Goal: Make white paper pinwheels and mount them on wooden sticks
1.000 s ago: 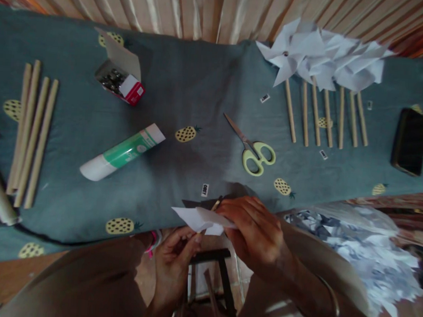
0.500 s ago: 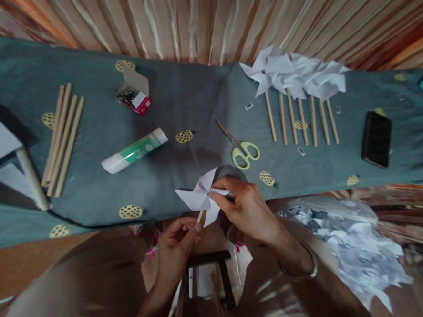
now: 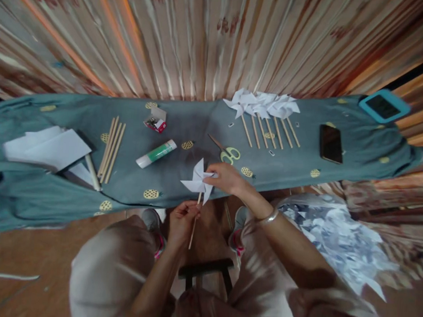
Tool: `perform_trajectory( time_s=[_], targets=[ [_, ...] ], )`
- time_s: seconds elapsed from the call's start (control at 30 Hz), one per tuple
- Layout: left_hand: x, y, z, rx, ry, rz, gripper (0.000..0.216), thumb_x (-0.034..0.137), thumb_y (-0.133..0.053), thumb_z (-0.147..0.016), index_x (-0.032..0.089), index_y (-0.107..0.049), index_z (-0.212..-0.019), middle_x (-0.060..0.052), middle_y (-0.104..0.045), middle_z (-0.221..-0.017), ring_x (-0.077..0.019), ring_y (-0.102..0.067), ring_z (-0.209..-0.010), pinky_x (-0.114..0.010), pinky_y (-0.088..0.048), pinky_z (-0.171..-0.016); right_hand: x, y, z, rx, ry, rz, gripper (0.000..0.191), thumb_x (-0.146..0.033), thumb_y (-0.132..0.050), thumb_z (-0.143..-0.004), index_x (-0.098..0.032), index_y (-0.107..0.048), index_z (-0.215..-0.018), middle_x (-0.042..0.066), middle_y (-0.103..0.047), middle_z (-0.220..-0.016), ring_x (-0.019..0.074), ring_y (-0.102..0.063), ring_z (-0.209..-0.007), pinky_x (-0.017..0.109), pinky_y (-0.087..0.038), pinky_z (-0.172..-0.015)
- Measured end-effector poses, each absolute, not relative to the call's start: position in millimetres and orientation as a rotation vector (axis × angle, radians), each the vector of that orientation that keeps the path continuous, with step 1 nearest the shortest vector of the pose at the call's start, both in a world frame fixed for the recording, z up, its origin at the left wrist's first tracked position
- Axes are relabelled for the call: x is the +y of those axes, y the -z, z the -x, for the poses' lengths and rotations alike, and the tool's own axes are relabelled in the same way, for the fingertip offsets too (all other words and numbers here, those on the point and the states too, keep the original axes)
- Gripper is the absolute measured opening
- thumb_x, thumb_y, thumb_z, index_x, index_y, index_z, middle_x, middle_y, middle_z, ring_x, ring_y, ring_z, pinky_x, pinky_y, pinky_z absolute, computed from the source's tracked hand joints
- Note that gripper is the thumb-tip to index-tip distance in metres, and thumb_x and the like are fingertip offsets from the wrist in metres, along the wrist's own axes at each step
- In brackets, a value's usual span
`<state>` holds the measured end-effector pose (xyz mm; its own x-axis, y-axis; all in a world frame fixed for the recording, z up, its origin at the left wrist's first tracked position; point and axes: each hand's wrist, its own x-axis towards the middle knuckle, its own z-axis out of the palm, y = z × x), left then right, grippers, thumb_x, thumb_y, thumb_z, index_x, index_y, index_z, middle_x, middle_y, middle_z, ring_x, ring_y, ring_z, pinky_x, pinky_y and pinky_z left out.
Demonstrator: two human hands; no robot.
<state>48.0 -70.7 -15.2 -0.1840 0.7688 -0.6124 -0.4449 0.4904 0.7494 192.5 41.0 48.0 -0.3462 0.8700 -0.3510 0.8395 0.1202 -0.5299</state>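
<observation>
I hold a white paper pinwheel (image 3: 197, 181) upright over the near edge of the teal cloth (image 3: 185, 123). My left hand (image 3: 181, 221) is closed round its thin wooden stick (image 3: 194, 223). My right hand (image 3: 225, 178) pinches one of the pinwheel's paper blades from the right. A row of finished white pinwheels (image 3: 263, 104) on sticks lies at the back right of the cloth.
On the cloth lie green-handled scissors (image 3: 226, 152), a glue stick (image 3: 156, 153), a small open box of pins (image 3: 155, 121), several loose wooden sticks (image 3: 111, 143), white paper sheets (image 3: 49, 146), a black phone (image 3: 330, 143) and a teal-framed device (image 3: 384, 106). Paper scraps (image 3: 335, 238) pile at my right.
The view has pulled back and up. The pinwheel has gone from lying flat under my right hand to standing upright on its stick, with my left hand lower on the stick.
</observation>
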Motion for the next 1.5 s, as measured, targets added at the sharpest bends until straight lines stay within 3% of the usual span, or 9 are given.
perform_trajectory(
  time_s=[0.43,0.73,1.03,1.23,1.5],
  targets=[
    [-71,7,-48,1.268,-1.130,-0.365,0.043,0.037,-0.091,-0.035,0.015,-0.066,-0.062,0.004,-0.061,-0.053,-0.0057,-0.051,-0.047,-0.020,-0.041,-0.052,66,-65,-178,-2.468,-1.248,1.850,0.016,-0.018,-0.069,-0.079,-0.009,-0.076,-0.089,0.007,-0.077,-0.084,0.0132,-0.068,-0.071,0.016,-0.040,-0.053],
    [-69,5,-48,1.263,-1.126,-0.392,0.036,0.033,-0.088,-0.038,0.015,-0.065,-0.059,0.003,-0.063,-0.054,-0.0065,-0.054,-0.046,-0.021,-0.043,-0.052,69,-84,-159,-2.494,-1.262,2.010,0.010,-0.011,-0.076,-0.073,-0.007,-0.076,-0.082,0.011,-0.079,-0.085,0.0174,-0.073,-0.073,0.017,-0.050,-0.059],
    [-67,6,-47,1.276,-1.103,-0.440,0.034,0.033,-0.088,-0.039,0.015,-0.066,-0.059,0.003,-0.063,-0.054,-0.0076,-0.055,-0.046,-0.022,-0.046,-0.052,67,-87,-157,-2.486,-1.300,2.005,0.011,-0.010,-0.072,-0.076,-0.005,-0.075,-0.086,0.012,-0.079,-0.088,0.0177,-0.074,-0.075,0.017,-0.053,-0.058],
    [-68,8,-50,1.292,-1.105,-0.473,0.038,0.037,-0.088,-0.038,0.015,-0.064,-0.057,0.003,-0.062,-0.054,-0.0078,-0.055,-0.047,-0.023,-0.049,-0.053,69,-83,-155,-2.505,-1.331,1.990,0.019,-0.016,-0.079,-0.071,-0.006,-0.074,-0.087,0.010,-0.078,-0.081,0.0171,-0.072,-0.074,0.018,-0.054,-0.060],
    [-65,4,-37,1.296,-1.071,-0.549,0.039,0.038,-0.091,-0.036,0.016,-0.065,-0.055,0.002,-0.062,-0.049,-0.0078,-0.054,-0.043,-0.020,-0.042,-0.046,75,-79,-155,-2.608,-1.324,1.958,0.014,-0.017,-0.082,-0.067,-0.008,-0.073,-0.071,0.007,-0.074,-0.067,0.0172,-0.069,-0.065,0.021,-0.052,-0.058]
  ],
)
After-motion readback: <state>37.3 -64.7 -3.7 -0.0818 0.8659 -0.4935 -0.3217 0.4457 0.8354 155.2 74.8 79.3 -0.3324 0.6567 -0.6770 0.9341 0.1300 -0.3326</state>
